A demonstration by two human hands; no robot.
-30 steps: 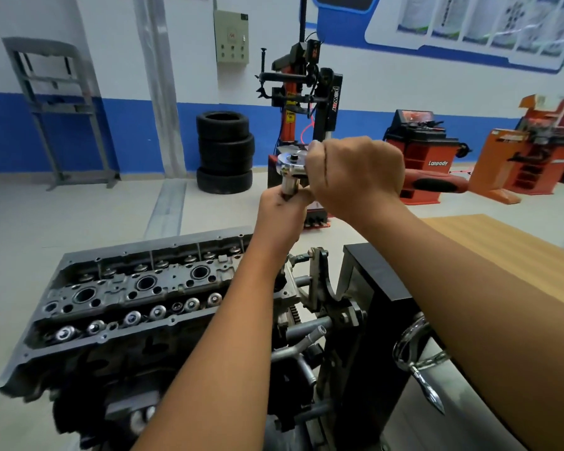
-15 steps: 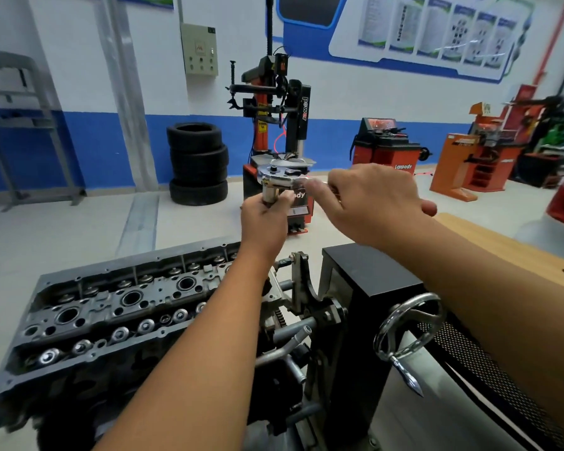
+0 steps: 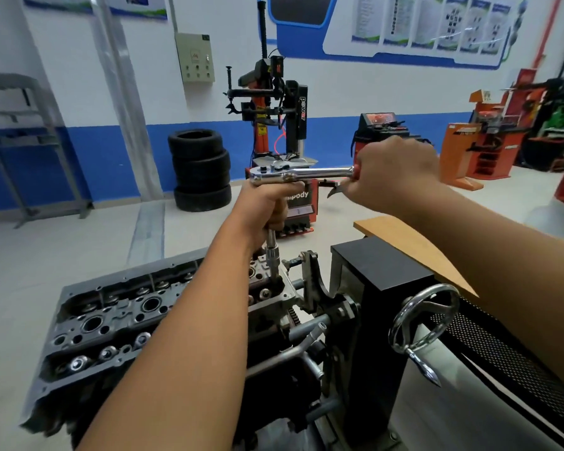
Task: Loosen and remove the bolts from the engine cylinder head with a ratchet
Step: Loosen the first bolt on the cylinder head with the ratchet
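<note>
Ratchet [image 3: 302, 173] was mid-job on one bolt at the right end of the cylinder head [image 3: 118, 317], the end nearest the engine stand [image 3: 381, 288]. Handle lay roughly level, pointing right. A long extension bar [image 3: 272, 252] dropped from the ratchet's drive end straight down into a bolt hole in the head.

Left hand [image 3: 267, 203] was wrapped around the top of the extension just under the ratchet, fingers curled on it, steadying it upright. Right hand [image 3: 394, 177] was fisted around the red grip end of the handle, well out from the pivot.

Progress, as I read it:
- Bolt under the socket wasn't visible; the socket and the left forearm covered it. Couldn't tell how far out it had come.
- Judging from the two-handed grip and the bar sitting deep in the hole, this bolt was being turned, not yet lifted out.
- No loose bolts visible anywhere on the head or the stand.
- Several shiny round parts sat along the near row of the head; too small to say whether they were bolts or valve gear.

So: probably early-to-middle. At least this bolt left to pull, likely more along the head toward the left end.
</note>
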